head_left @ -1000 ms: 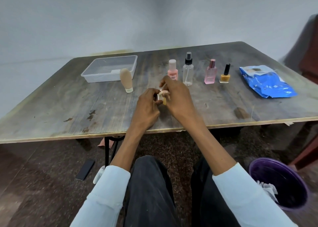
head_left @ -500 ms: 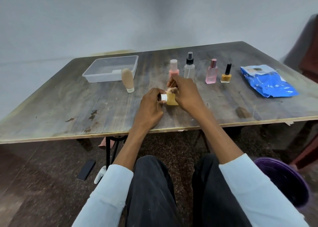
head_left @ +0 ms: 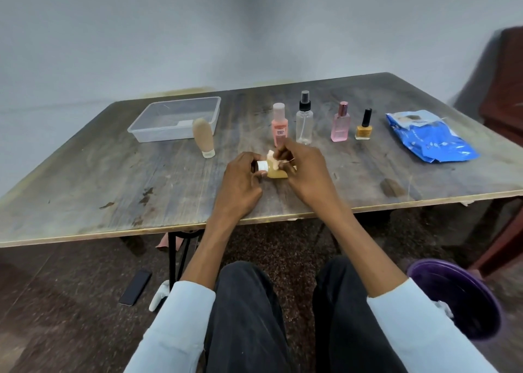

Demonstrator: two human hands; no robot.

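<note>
A small amber bottle with a white cap [head_left: 276,172] is held over the near middle of the worn wooden table [head_left: 113,180]. Its long axis lies from 9 to 3 o'clock, cap toward 9. The cap is gripped by the curled fingers of the left hand [head_left: 240,187]. The body is clasped by the right hand [head_left: 307,171], which also pinches a pale scrap of wipe [head_left: 271,156]. At 12 o'clock, close behind the knuckles, a pink plastic bottle [head_left: 280,126] and a clear spray bottle [head_left: 304,125] are stood. A beige upended tube [head_left: 203,137] is kept well apart at 10 o'clock.
</note>
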